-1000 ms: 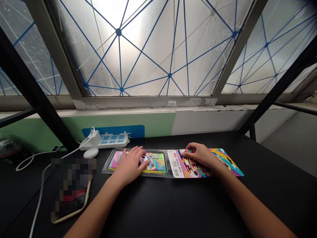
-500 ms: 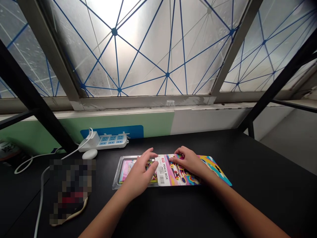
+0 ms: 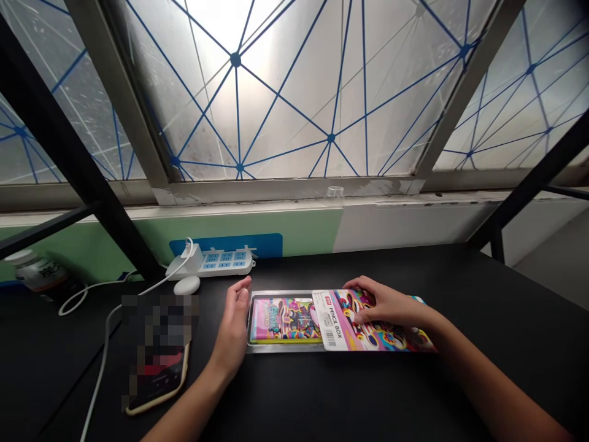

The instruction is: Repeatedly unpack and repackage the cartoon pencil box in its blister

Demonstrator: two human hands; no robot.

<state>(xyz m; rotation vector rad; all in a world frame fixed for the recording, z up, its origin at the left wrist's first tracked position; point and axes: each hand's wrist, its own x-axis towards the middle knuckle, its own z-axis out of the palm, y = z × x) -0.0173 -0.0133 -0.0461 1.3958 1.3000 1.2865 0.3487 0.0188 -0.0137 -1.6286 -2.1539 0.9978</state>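
Observation:
A colourful pencil box (image 3: 288,319) lies in a clear plastic tray (image 3: 285,348) on the black desk. The printed backing card (image 3: 340,341), with a white strip reading "PENCIL BOX", covers the tray's right part. My left hand (image 3: 235,331) stands on edge at the tray's left end, touching or almost touching it, fingers straight and nothing held. On the card is my right hand (image 3: 386,307), with its thumb on the printed face and its fingers curled over toward the far edge. Its fingertips are partly hidden.
Left of the tray lies a partly blurred phone (image 3: 159,393) in a light case. A power strip (image 3: 225,262) with a plugged-in charger, a white round object (image 3: 186,285) and a white cable (image 3: 103,362) are behind it. A bottle (image 3: 39,270) stands far left.
My left hand has moved from above the tray to its left end, uncovering the pencil box. My right hand now grips the card more firmly. The camera view has shifted left.

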